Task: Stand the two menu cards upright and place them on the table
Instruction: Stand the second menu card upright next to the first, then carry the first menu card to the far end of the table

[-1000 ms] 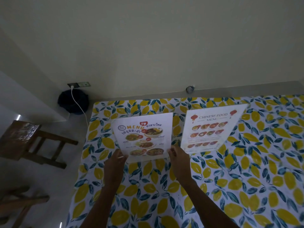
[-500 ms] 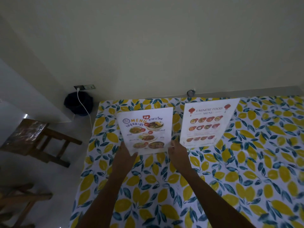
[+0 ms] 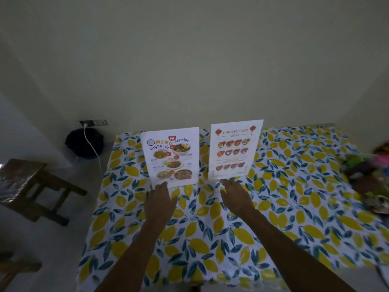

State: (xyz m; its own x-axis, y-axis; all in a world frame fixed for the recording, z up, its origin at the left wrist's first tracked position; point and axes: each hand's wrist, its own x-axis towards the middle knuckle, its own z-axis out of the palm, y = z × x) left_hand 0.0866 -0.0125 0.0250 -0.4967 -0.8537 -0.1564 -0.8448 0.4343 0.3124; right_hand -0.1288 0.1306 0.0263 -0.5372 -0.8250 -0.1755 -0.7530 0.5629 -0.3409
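Two white menu cards stand upright side by side near the far edge of the table [image 3: 273, 218], which is covered by a lemon-print cloth. The left card [image 3: 171, 157] shows Thai dishes under an orange "MENU" heading. The right card [image 3: 234, 149] reads "CHINESE FOOD MENU". My left hand [image 3: 161, 199] lies palm down just in front of the Thai card, fingertips at its base. My right hand [image 3: 235, 196] lies flat in front of the Chinese card, fingertips at its bottom edge. Neither hand grips a card.
A pile of colourful items [image 3: 370, 175] sits at the table's right edge. A wooden stool [image 3: 31, 186] stands on the floor to the left. A dark bin [image 3: 84, 144] and a white cable [image 3: 94, 152] from a wall socket are by the wall.
Both hands held the Thai card by its lower corners. They have let go; the right hand moved right to the Chinese card's base. Both cards now stand more upright.
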